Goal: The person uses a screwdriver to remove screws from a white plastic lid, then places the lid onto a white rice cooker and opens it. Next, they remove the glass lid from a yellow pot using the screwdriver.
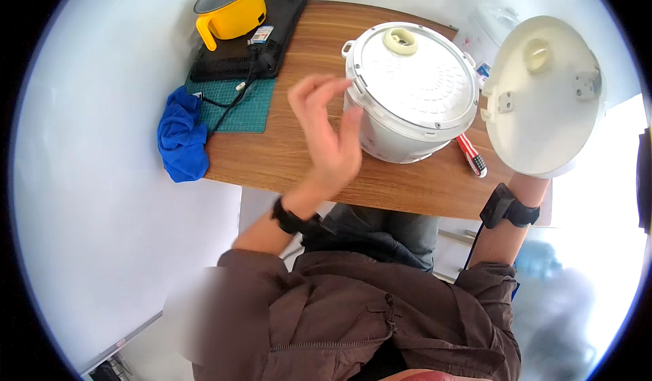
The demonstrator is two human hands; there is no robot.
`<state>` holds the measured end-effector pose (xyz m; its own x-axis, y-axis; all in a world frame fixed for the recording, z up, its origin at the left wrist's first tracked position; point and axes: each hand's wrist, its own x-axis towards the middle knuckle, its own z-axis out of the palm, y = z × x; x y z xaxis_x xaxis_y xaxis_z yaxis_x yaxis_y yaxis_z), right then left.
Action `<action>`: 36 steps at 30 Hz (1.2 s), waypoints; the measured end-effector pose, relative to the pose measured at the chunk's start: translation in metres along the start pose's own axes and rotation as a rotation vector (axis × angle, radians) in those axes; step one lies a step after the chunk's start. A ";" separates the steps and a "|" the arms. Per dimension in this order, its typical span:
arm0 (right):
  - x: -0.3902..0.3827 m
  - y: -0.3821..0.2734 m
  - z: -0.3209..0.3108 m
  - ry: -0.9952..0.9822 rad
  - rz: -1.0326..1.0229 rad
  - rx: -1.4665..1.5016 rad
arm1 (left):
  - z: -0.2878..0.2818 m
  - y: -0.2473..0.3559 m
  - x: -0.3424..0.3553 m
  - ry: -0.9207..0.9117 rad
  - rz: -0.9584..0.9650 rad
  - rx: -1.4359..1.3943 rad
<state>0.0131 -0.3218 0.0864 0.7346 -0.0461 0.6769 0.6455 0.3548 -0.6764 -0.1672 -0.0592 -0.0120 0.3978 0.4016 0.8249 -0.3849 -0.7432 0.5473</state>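
A white rice cooker stands on the wooden table, its top covered by a round ribbed panel with a cream round fitting. My left hand is at the cooker's left rim, thumb and fingers apart. Its fingertips are close to the rim latch; whether they touch is unclear. To the right of the cooker, my right hand supports a white domed lid cover, tilted up with its hollow inside facing me. The cover hides the fingers of that hand.
A yellow electric pot with a glass lid sits on a black flat appliance at the far left. A green cutting mat, black cable and blue cloth lie nearer. A red-and-white handheld tool lies beside the cooker.
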 end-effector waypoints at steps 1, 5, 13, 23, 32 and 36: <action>-0.008 0.008 -0.003 -0.015 0.049 0.059 | -0.017 -0.005 0.020 -0.102 0.071 0.082; -0.026 0.012 -0.016 -0.056 0.163 0.168 | -0.038 -0.018 0.096 -0.450 0.328 0.175; -0.056 0.022 -0.028 -0.085 0.288 0.280 | -0.037 -0.024 0.143 -0.895 0.713 0.301; -0.065 0.024 -0.031 -0.114 0.352 0.306 | -0.030 -0.024 0.144 -0.878 0.747 0.245; -0.067 0.027 -0.033 -0.123 0.380 0.323 | -0.026 -0.007 0.164 -0.853 0.726 0.181; -0.063 0.029 -0.037 -0.136 0.337 0.325 | -0.028 0.007 0.183 -1.046 0.566 0.158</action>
<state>-0.0070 -0.3430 0.0138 0.8433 0.2364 0.4827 0.2621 0.6032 -0.7533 -0.1206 0.0239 0.1463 0.7169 -0.5786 0.3888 -0.6465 -0.7606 0.0602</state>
